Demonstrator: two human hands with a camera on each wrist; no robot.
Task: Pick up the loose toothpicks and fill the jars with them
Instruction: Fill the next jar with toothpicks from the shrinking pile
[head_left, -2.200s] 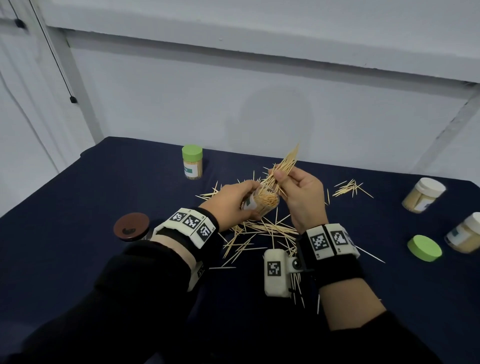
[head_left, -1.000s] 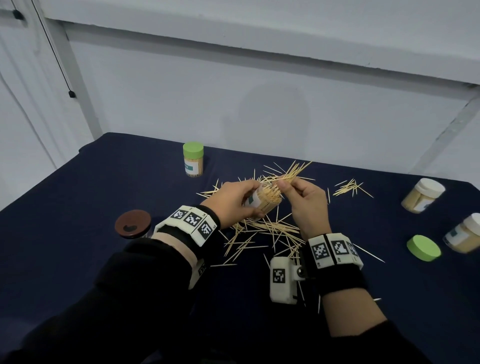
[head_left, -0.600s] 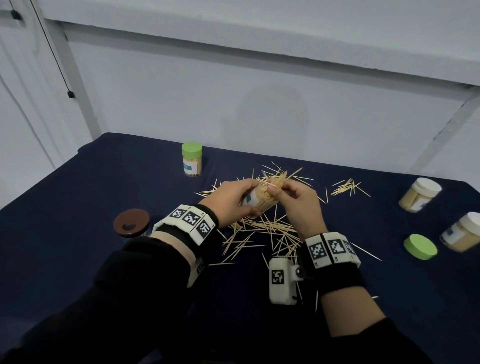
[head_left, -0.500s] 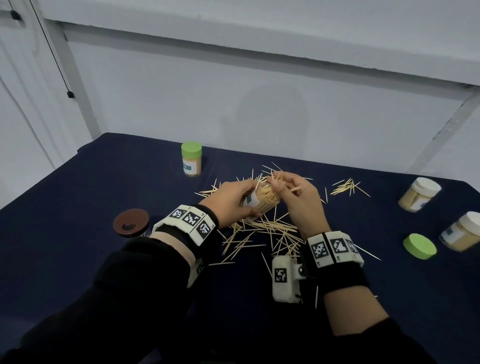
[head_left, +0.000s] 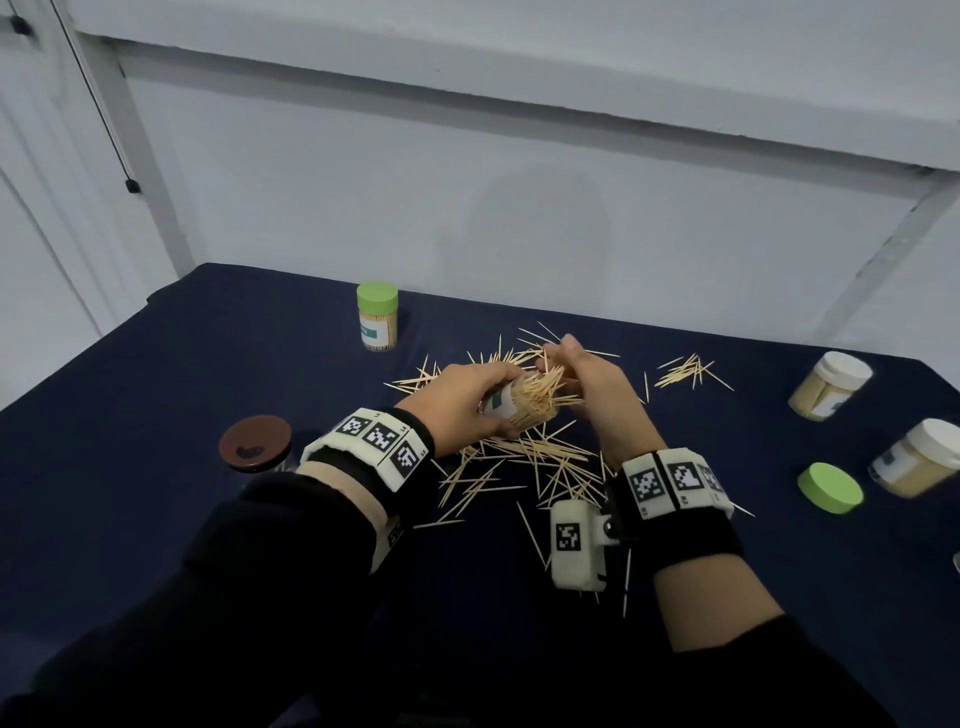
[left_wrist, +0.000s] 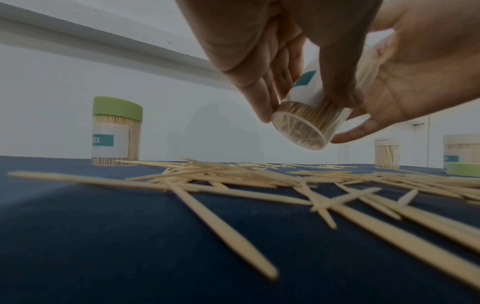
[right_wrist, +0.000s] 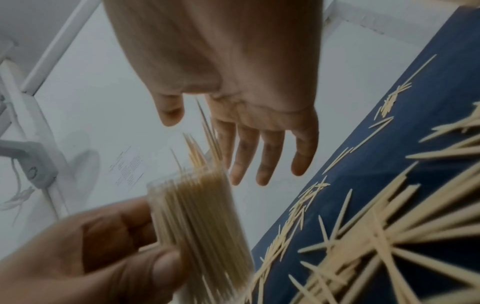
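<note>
Head view: the left hand (head_left: 457, 400) gripped a clear cylindrical jar (head_left: 511, 408) bristling with thin wooden toothpicks (head_left: 540, 395) above the navy cloth desk (head_left: 156, 415); the right hand (head_left: 592, 384) hovered open-fingered, holding nothing.

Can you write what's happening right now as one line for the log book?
left hand: holds open jar, tilted | right hand: open by jar mouth | jar: nearly full | loose toothpicks: many on table
</note>
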